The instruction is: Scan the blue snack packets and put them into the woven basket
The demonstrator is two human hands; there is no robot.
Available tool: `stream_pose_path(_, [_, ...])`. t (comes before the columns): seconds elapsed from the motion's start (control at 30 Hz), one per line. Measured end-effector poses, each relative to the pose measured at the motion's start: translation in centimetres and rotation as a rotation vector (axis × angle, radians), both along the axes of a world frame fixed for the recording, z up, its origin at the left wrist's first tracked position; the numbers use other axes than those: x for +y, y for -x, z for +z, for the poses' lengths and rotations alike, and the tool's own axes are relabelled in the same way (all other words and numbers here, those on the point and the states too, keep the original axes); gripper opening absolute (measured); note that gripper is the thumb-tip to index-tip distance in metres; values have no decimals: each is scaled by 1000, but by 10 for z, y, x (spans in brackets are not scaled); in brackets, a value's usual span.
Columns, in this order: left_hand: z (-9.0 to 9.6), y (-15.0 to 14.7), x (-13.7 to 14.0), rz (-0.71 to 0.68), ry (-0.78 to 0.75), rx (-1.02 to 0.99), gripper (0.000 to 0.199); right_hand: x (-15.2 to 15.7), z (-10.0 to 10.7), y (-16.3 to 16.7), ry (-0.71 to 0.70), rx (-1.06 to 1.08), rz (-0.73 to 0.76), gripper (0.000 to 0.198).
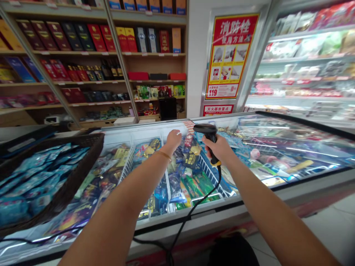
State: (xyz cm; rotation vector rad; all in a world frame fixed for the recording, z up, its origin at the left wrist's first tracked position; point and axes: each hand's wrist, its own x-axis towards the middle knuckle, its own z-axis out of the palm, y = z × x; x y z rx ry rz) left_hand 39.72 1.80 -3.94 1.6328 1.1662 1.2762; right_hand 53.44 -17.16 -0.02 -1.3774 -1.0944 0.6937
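My right hand (217, 147) is wrapped round the handle of a black barcode scanner (205, 129), whose head points left over the chest freezer (151, 127). A black cable (198, 203) hangs from its yellow-tipped base. My left hand (174, 139), wrist in a thin bracelet (164, 155), reaches to the freezer's far side with fingers closed. Beside its fingertips is a whitish item with a red-striped piece (189, 125); blur hides exactly what the fingers hold. Below both hands lie wrapped ice creams (191, 159) and green packs (194, 186) in a white wire basket (206, 168).
A dark woven basket (88, 162) of blue packets (41, 173) sits on the freezer at left. A glass lid (288, 136) covers the right part. Behind stand shelves of boxes (100, 37), a red fire-hydrant poster (231, 55) and a lit display fridge (305, 62).
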Motion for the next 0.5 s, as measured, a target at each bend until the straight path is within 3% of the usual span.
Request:
stream_pose_path(0.2, [37,140,9,259,-74,222,17,26,-8,68,-12,-18,91,27])
stream_pose_path(0.33, [57,248,9,481,-141,498,19,41,-20,100,-39,-37,123,30])
stream_pose_path(0.43, [61,327,5,602,-108,726,6,45,-36,112,-53,-8,133,34])
stream_pose_path(0.5, [57,372,1,665,11,816,13,43,-46,116,-46,34,137,37])
